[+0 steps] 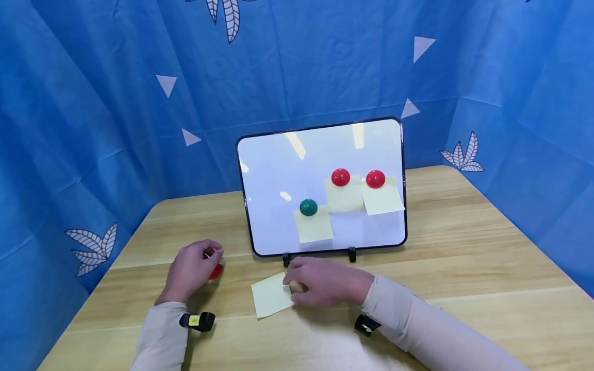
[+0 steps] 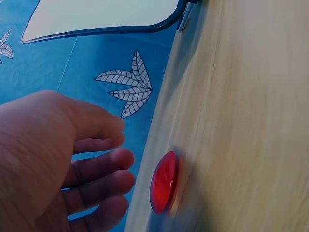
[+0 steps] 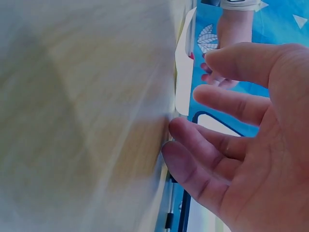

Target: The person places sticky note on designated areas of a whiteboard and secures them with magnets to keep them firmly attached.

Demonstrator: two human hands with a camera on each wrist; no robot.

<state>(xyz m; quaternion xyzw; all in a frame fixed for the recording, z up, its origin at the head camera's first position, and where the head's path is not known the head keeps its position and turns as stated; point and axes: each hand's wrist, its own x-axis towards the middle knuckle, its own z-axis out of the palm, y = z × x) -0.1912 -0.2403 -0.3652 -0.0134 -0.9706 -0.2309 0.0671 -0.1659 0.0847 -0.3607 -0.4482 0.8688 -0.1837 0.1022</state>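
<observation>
My left hand [image 1: 192, 269] hovers just over a round red magnet [image 1: 215, 271] on the table. In the left wrist view that magnet [image 2: 165, 183] stands apart from the loosely bent fingertips, and nothing is in the hand. My right hand [image 1: 322, 282] is low over the table at the right edge of a pale yellow sticky note [image 1: 270, 295]. The right wrist view shows the note [image 3: 183, 84] with a raised edge, beyond the spread, slightly bent fingers; the thumb stands apart from them and no object lies between.
A black-framed whiteboard [image 1: 274, 170] stands behind the hands on small black feet [image 1: 352, 255]. A green magnet [image 1: 308, 207] and two red magnets [image 1: 341, 177] [image 1: 375, 179] hold yellow notes [image 1: 314, 229] on it. Blue patterned cloth [image 1: 325, 62] surrounds the wooden table [image 1: 464, 247].
</observation>
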